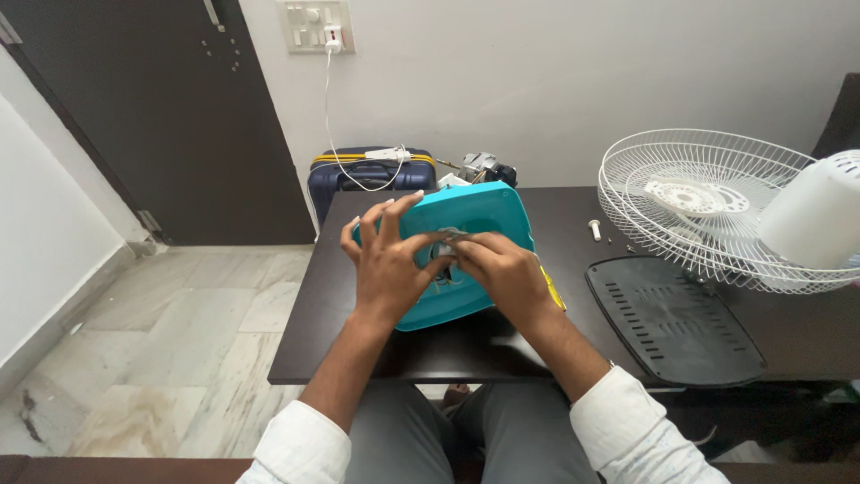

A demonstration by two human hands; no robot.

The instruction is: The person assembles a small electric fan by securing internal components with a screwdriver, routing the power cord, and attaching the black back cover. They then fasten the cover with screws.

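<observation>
Teal plastic housing (475,224) sits tilted at centre frame, lower edge on the dark surface (358,350), propped by both hands. Left hand (387,264) lies on its face, fingers (391,215) spread and open. Right hand (506,269) has its fingers closed on a small metal part (451,236) at the middle of the housing; what kind of part, cannot tell. Judged: the housing is light, stiff and smooth, so somewhat slippery; best held by its rim. Right of frame: white wire fan guard (681,197), white motor cover (820,215), black vented panel (676,318), loose screws (596,230). No container visible with contents.
</observation>
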